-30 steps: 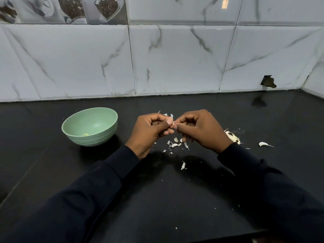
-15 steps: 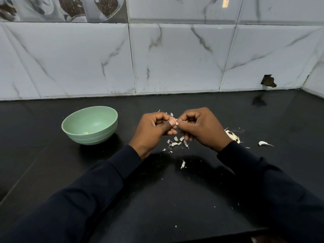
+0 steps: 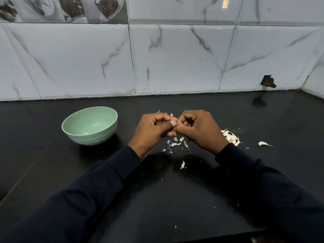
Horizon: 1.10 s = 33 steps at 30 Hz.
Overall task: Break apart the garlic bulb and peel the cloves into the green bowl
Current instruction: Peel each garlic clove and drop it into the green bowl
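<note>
I am on the peeling step. My left grip [image 3: 152, 130] and right grip [image 3: 198, 130] are curled tight, pinching a garlic clove I think; it is hidden. One peeled bit [image 3: 85, 133] lies in the green bowl [image 3: 91, 138], left on the bench [image 3: 175, 199]. Next I should pull off the skin, then reach left and drop it in.

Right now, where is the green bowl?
In the head view, the green bowl sits on the black counter, to the left of the left hand and apart from it, in front of the tiled wall.
</note>
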Motion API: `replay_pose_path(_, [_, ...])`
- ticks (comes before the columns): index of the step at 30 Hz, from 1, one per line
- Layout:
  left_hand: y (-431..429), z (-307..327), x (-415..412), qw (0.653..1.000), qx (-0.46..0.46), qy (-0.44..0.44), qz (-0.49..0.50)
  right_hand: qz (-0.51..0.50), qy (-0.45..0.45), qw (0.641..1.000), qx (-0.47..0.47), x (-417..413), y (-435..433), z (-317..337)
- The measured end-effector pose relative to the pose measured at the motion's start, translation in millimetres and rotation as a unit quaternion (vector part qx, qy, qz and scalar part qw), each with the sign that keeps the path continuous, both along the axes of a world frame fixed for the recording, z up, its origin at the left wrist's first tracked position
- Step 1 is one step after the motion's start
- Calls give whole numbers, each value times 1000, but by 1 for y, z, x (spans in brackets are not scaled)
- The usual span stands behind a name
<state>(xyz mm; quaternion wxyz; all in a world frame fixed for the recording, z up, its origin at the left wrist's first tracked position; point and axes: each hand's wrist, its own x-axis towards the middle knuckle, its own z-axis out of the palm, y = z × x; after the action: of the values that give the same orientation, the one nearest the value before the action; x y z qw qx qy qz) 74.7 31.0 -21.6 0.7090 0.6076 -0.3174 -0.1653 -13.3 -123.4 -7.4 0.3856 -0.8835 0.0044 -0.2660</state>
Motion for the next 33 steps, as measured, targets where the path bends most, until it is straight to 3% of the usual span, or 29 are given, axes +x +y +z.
replay_pose_path(9, [5,5,2,996,-19,85,-31,-25,-13,999,23,2,-5,4])
replay_pose_path(13, [8,4,4,995,-16,91,-28,-67,45,996,31,4,-14,6])
replay_pose_path(17, [9,2,5,995,-9,96,-20,-64,176,979,-76,5,-21,2])
replay_pose_path(22, [9,1,6,996,8,93,-12,-50,177,977,-109,4,-26,0])
replay_pose_path(25, [10,1,6,996,15,85,-1,-28,128,988,-77,4,-26,0])
replay_pose_path(30, [9,0,8,999,16,47,12,82,64,990,91,5,-18,0])
replay_pose_path(33, [8,0,7,999,13,41,7,117,56,986,104,7,-15,-2])
